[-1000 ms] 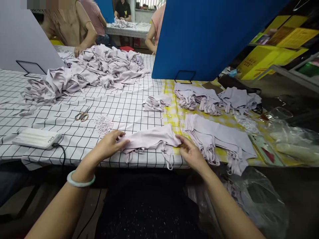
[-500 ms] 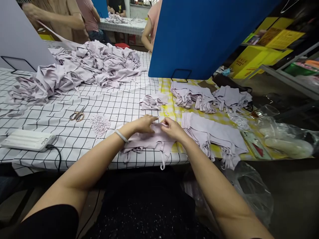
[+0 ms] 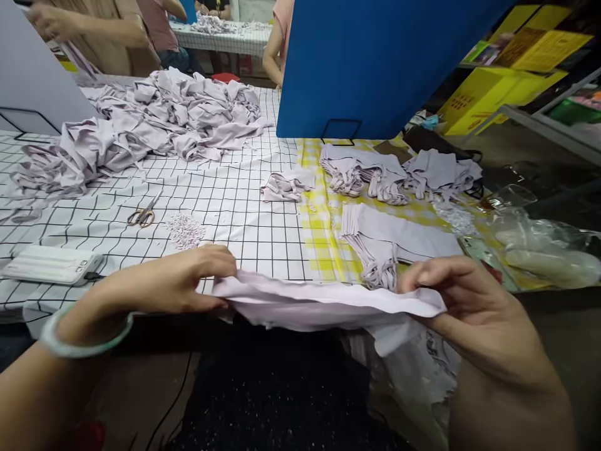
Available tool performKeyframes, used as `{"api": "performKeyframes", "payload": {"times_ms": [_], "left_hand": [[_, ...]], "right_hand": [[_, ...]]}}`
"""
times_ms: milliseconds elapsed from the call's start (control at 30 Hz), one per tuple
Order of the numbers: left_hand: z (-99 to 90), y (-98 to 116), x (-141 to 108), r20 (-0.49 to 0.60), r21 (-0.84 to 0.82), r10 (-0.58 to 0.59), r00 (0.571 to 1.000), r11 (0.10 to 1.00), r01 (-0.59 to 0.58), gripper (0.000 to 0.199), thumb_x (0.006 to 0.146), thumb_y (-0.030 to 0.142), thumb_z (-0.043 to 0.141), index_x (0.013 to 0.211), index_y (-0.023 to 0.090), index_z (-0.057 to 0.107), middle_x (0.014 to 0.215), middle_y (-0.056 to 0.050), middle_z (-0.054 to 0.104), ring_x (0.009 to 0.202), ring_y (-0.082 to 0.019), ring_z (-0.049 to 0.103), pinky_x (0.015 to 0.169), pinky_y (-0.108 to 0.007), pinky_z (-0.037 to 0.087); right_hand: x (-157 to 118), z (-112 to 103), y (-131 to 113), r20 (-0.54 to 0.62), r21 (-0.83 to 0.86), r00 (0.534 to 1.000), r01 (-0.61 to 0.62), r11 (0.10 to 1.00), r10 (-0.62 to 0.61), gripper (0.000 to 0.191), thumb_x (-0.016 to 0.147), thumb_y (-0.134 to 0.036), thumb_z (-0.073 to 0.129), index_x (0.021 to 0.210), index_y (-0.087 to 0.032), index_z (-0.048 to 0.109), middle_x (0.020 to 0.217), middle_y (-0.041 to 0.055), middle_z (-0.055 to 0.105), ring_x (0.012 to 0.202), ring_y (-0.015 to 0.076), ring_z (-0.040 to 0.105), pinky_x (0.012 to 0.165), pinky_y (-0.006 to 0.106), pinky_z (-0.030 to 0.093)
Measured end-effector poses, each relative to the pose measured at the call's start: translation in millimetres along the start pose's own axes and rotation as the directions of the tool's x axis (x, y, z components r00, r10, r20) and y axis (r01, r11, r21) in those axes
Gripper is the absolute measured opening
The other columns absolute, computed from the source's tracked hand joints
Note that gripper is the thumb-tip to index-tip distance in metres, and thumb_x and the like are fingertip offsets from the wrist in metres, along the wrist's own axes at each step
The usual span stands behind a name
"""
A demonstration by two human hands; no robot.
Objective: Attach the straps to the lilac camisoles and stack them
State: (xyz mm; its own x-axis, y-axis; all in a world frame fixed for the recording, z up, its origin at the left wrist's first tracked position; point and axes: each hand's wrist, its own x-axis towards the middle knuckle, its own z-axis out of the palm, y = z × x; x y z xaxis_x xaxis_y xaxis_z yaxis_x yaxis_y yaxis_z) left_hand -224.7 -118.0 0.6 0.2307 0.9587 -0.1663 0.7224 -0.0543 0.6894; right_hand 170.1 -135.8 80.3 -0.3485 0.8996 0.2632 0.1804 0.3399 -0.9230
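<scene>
A pale lilac fabric piece (image 3: 319, 304) is stretched between my two hands, in the air just past the table's front edge. My left hand (image 3: 197, 279), with a pale bangle (image 3: 87, 341) on its wrist, pinches one end. At the other end my right hand (image 3: 462, 294) grips the fabric between thumb and fingers. Behind my right hand lies a stack of similar fabric pieces (image 3: 399, 232) with narrow straps bunched at its front. A smaller bunched piece (image 3: 287, 185) rests on the checked cloth beyond the held one.
Scissors (image 3: 141, 216), a pile of tiny clippings (image 3: 185, 230) and a white power bank (image 3: 54, 264) lie on the left. A large fabric heap (image 3: 173, 116) is further back. A blue panel (image 3: 357, 69) stands upright. More stacked pieces (image 3: 361, 166) and plastic bags (image 3: 544, 244) are on the right.
Both hands have come back toward me and moved widely apart, lifting the fabric piece from the table and stretching it between them.
</scene>
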Motion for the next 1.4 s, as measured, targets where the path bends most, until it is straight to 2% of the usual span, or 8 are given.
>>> {"api": "performKeyframes", "payload": {"times_ms": [200,333,400,600,933,1167,1267,1400], "left_hand": [[-24.2,2.9,11.2,-0.083,0.044,-0.007,0.997,0.999,0.011,0.029,0.078,0.031,0.061,0.104,0.020,0.062,0.106,-0.008,0.063,0.101,-0.025,0.058,0.085,-0.035,0.048],[-16.2,-1.3,5.1,-0.231,0.204,-0.010,0.973,0.977,0.058,0.033,0.078,0.018,0.053,0.111,0.019,0.059,0.117,-0.011,0.061,0.108,-0.028,0.056,0.093,-0.044,0.047],[6.7,-1.9,-6.5,-0.350,0.288,0.033,0.936,0.955,0.074,0.037,0.077,0.013,0.051,0.114,0.018,0.057,0.122,-0.013,0.059,0.115,-0.031,0.052,0.099,-0.049,0.044],[66.6,4.3,-39.1,-0.320,0.449,0.180,0.930,0.893,-0.019,0.030,0.082,0.015,0.055,0.112,0.017,0.057,0.122,-0.015,0.059,0.112,-0.032,0.054,0.094,-0.047,0.048],[60.5,-20.0,-39.1,-0.489,0.478,0.353,0.798,0.873,-0.093,0.011,0.086,0.010,0.050,0.083,0.019,0.054,0.096,-0.012,0.065,0.089,-0.024,0.062,0.078,-0.037,0.054],[43.3,-16.8,-55.1,-0.292,0.530,0.276,0.916,0.844,-0.086,0.013,0.083,0.013,0.052,0.090,0.018,0.062,0.105,-0.012,0.069,0.096,-0.028,0.062,0.082,-0.045,0.051],[48.3,-3.3,-28.4,-0.315,0.542,0.284,0.906,0.837,-0.074,0.019,0.086,0.015,0.049,0.095,0.016,0.065,0.107,-0.013,0.070,0.101,-0.029,0.063,0.088,-0.047,0.050],[74.0,16.3,19.8,-0.165,0.537,0.319,0.933,0.822,-0.186,0.048,0.098,0.031,0.043,0.142,0.013,0.049,0.152,-0.016,0.047,0.141,-0.033,0.041,0.115,-0.055,0.034]], "right_hand": [[55.5,9.2,59.2,0.068,-0.035,0.990,-0.123,0.992,0.125,0.041,0.074,-0.036,0.080,0.111,-0.028,0.063,0.096,0.0023,0.063,0.091,0.0185,0.064,0.073,0.028,0.056],[94.4,30.2,102.7,-0.052,-0.238,0.986,-0.166,0.957,0.158,0.050,0.074,-0.040,0.074,0.119,-0.022,0.060,0.106,0.0058,0.062,0.087,0.0185,0.061,0.080,0.036,0.055],[90.2,35.0,115.8,-0.089,-0.370,0.985,-0.169,0.914,0.146,0.048,0.079,-0.040,0.068,0.123,-0.022,0.059,0.114,0.0084,0.061,0.090,0.0205,0.060,0.086,0.041,0.054],[32.3,36.7,130.4,0.093,-0.612,0.995,0.037,0.790,0.026,0.032,0.084,-0.021,0.053,0.115,-0.022,0.061,0.118,0.0120,0.062,0.114,0.0291,0.059,0.102,0.049,0.047],[17.3,49.3,141.6,0.228,-0.811,0.956,0.291,0.508,-0.184,0.023,0.088,-0.008,0.049,0.102,-0.017,0.066,0.107,0.0149,0.068,0.102,0.0307,0.061,0.089,0.046,0.052],[15.8,39.6,133.1,0.303,-0.743,0.935,0.354,0.568,-0.186,0.023,0.089,-0.010,0.049,0.100,-0.018,0.067,0.104,0.0129,0.070,0.102,0.0291,0.063,0.092,0.047,0.051],[32.2,48.2,126.9,0.184,-0.743,0.966,0.259,0.618,-0.184,0.025,0.096,-0.021,0.045,0.107,-0.017,0.067,0.105,0.0137,0.071,0.106,0.0283,0.063,0.096,0.046,0.049],[62.6,76.2,136.5,0.148,-0.808,0.989,0.128,0.575,-0.011,0.053,0.102,-0.042,0.033,0.146,-0.016,0.046,0.151,0.0152,0.049,0.145,0.0297,0.037,0.117,0.054,0.029]]}}
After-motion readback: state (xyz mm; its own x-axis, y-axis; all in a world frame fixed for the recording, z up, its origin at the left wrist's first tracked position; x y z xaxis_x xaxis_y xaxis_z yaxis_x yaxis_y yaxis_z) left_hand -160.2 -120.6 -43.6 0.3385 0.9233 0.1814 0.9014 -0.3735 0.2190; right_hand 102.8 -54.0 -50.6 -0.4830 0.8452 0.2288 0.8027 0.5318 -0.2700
